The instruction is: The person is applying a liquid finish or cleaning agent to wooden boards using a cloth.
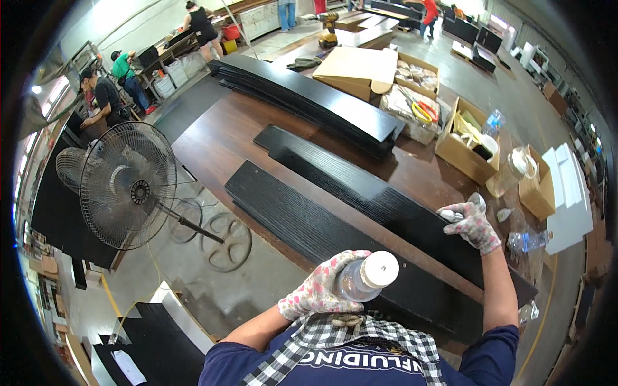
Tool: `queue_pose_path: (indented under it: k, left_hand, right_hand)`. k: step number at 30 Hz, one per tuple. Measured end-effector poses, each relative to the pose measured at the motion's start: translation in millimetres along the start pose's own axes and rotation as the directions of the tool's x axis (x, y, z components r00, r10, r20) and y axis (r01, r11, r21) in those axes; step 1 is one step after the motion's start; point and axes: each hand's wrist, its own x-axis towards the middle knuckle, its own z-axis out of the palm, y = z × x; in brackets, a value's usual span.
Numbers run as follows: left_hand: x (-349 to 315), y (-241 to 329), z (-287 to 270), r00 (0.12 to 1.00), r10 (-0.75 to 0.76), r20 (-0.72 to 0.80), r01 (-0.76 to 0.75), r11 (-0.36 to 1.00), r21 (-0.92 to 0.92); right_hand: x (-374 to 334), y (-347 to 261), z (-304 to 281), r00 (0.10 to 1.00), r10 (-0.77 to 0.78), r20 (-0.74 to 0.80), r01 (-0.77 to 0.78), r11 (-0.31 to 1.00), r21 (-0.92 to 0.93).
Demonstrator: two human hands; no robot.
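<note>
My left hand (pixel 317 288), in a flowered glove, is wrapped round a clear plastic bottle (pixel 351 283) with a white cap. The bottle is tilted with its cap toward me, above the nearer black board (pixel 290 215). My right hand (pixel 476 228), gloved the same way, is closed over the right part of the second black wood-grain board (pixel 360 186). A small whitish thing (pixel 449 215) shows at its fingertips; its kind is unclear. Both boards lie side by side on a brown tabletop (pixel 219 138).
Stacked black boards (pixel 309 96) lie farther back. Cardboard boxes (pixel 470 154), orange-handled scissors (pixel 421 110), a clear jug (pixel 512 170) and a plastic bottle (pixel 528 241) stand to the right. A cordless drill (pixel 327 32) stands behind. A fan (pixel 129 183) is at left; several people work beyond.
</note>
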Motion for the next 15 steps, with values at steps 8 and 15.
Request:
queue_pose_path:
  k: [8,15]
  left_hand:
    - [-2,-10,-5,0.997,-0.029,-0.071,0.023,0.995,-0.094]
    - [11,-9,-6,0.995,-0.086,-0.043,0.079,0.988,-0.132]
  right_hand:
    - [117,14,26,0.986,-0.071,0.149,0.021,0.95,0.311]
    - [158,25,44,0.919,-0.235,-0.317,0.216,0.972,-0.094]
